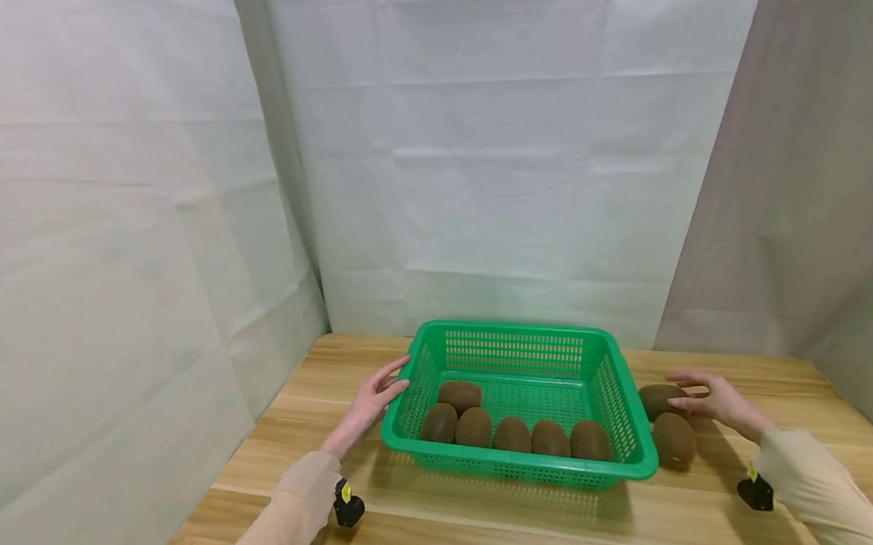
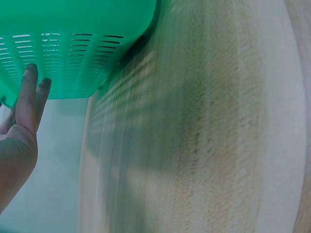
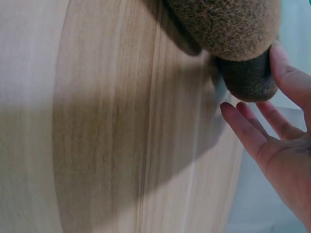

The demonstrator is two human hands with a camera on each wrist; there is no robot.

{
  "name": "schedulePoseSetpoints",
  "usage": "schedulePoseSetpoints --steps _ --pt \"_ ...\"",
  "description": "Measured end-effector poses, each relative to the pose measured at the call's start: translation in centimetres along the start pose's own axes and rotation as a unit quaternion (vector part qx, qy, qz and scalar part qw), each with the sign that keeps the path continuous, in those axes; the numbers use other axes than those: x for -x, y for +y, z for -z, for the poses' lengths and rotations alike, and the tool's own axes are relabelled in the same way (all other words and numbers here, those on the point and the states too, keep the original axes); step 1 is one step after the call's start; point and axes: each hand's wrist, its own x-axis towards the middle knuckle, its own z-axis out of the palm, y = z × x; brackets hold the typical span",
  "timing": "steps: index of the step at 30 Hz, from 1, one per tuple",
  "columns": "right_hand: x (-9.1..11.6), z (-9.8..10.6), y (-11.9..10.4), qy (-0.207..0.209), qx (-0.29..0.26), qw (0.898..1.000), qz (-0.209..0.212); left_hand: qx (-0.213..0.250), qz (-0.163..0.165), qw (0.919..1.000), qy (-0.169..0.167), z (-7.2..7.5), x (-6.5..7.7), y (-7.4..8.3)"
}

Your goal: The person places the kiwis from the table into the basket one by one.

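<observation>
A green plastic basket (image 1: 516, 469) stands on the table with several brown kiwis inside, such as one at its back left (image 1: 459, 396). My left hand (image 1: 370, 401) touches the basket's left side, its fingers stretched out along the wall and rim; in the left wrist view the fingers (image 2: 28, 97) lie against the slotted side. To the right of the basket are two kiwis, a nearer one (image 1: 674, 441) and a farther one (image 1: 661, 401). My right hand (image 1: 716, 403) is at the farther kiwi (image 3: 249, 80), thumb against it and fingers spread beside its end.
The wooden table (image 1: 542, 537) extends in front of the basket and to both sides. White sheeting (image 1: 484, 185) hangs behind the table and on the left, and a greyish sheet (image 1: 791, 198) hangs on the right.
</observation>
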Motion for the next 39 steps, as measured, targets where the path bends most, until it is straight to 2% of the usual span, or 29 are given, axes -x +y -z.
schedulePoseSetpoints --steps 7,14,20,25,30,39 --pt "-0.1 -0.2 0.3 -0.007 0.021 1.000 0.008 0.014 0.000 0.9999 0.001 -0.2 -0.1 0.0" --pt "-0.1 -0.3 0.3 -0.008 0.011 1.000 -0.013 0.010 -0.003 0.9999 0.004 -0.2 -0.1 0.0" --pt "0.3 -0.6 0.3 0.021 0.035 0.999 -0.025 -0.008 -0.001 1.0000 0.006 -0.3 -0.1 -0.1" --pt "0.6 -0.8 0.2 0.061 0.012 0.997 -0.049 0.000 0.002 1.0000 0.005 -0.4 -0.1 -0.3" --pt "0.5 -0.3 -0.7 0.099 0.019 0.994 -0.035 0.004 0.003 1.0000 0.004 -0.3 -0.1 -0.3" --pt "-0.8 0.5 -3.5 0.122 0.019 0.992 -0.021 0.001 0.005 0.9999 0.012 -0.2 0.0 0.0"
